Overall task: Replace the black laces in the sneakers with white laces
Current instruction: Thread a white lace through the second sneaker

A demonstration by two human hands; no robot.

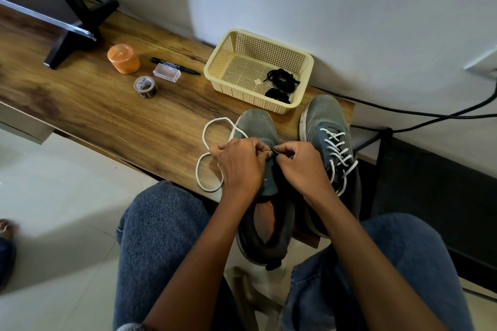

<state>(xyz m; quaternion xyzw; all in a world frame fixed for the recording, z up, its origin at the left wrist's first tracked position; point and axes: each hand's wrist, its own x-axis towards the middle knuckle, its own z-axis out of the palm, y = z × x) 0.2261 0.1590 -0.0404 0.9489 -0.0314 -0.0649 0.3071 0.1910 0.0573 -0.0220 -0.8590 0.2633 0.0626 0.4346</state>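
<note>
Both hands work at the lower eyelets of the grey mesh sneaker lying nearest the person on the wooden bench. Her left hand curls over the sneaker's near side, apparently pinching the white cord lace, which loops loosely on the bench left of that sneaker. Her right hand pinches something small and dark at the eyelets, probably the lace tip; which, the view cannot settle. To thread well, she should keep the tip straight and pull both ends even. Right of that sneaker stands its already white-laced twin; beyond, black laces lie in the cream plastic basket.
</note>
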